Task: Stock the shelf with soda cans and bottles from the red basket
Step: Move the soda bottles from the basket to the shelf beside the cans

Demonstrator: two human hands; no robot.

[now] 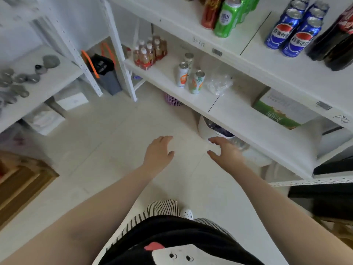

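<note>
Head view, looking down at a pale tiled floor (118,150). Left hand (158,152) extended over the floor, palm down, fingers loosely spread and relaxed, gripping nothing. Right hand (227,152) just beside it, apart from it, fingers spread and slightly bent, thumb out toward the left hand; also holding nothing. Fingertips of the right hand lie in front of a white container (205,128) tucked under the lowest shelf board; contact cannot be confirmed. Well beyond the left fingertips: pack of tea bottles (150,52) on the lower shelf (238,119). Beyond and between both sets of fingertips: three slim drink cans (189,77) standing upright on the same shelf, crumpled clear plastic (219,83) beside them. Farther beyond the right fingertips, upper shelf (286,67): green cans (228,18), red can (211,13), blue Pepsi cans (295,33), dark cola bottles (334,41), all upright. Green-and-white carton (282,109) to the right of the right fingers. Red basket not in view.
</note>
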